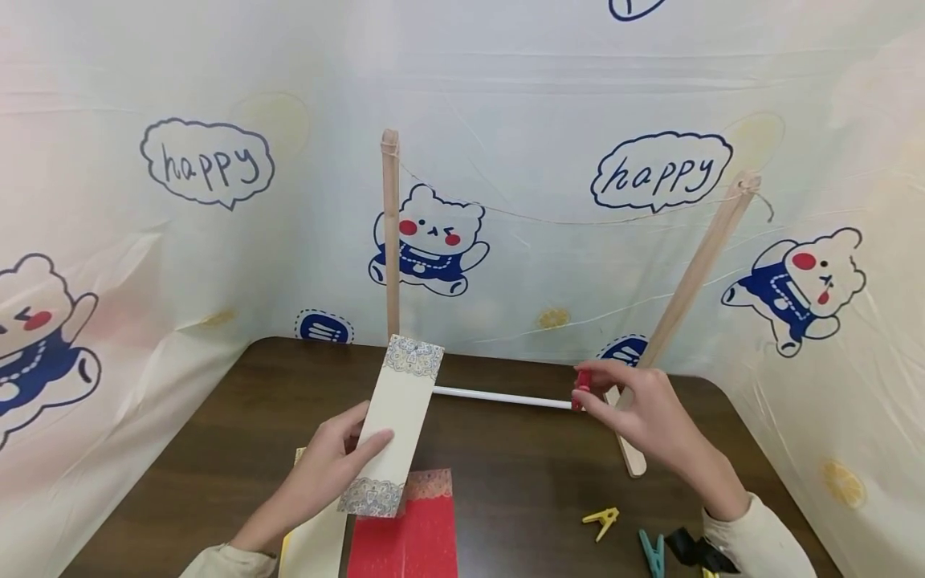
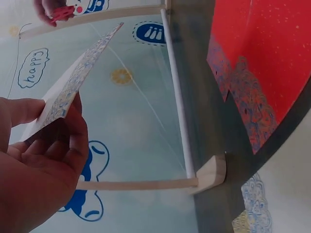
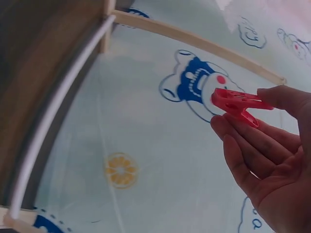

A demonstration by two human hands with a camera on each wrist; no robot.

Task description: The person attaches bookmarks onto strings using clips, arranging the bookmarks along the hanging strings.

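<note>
A cream card [image 1: 393,417] with patterned lace-like bands at both ends is held upright and tilted by my left hand [image 1: 328,457], thumb on its front face and fingers behind. In the left wrist view that card [image 2: 77,80] shows nearly edge-on. My right hand [image 1: 646,409] pinches a red clothespin [image 1: 581,388] by its handles, near the right post. The right wrist view has this clothespin [image 3: 236,103] between thumb and fingertips. Behind both hands, a thin string [image 1: 549,221] sags between two wooden posts, the left post [image 1: 391,233] and the leaning right post [image 1: 697,269].
A white rod [image 1: 506,396] joins the posts low down. On the dark table [image 1: 520,466] lie a red card [image 1: 412,538], another cream card [image 1: 314,546], a yellow clothespin [image 1: 601,520] and a teal clothespin [image 1: 652,554]. A printed cloth [image 1: 506,104] hangs behind.
</note>
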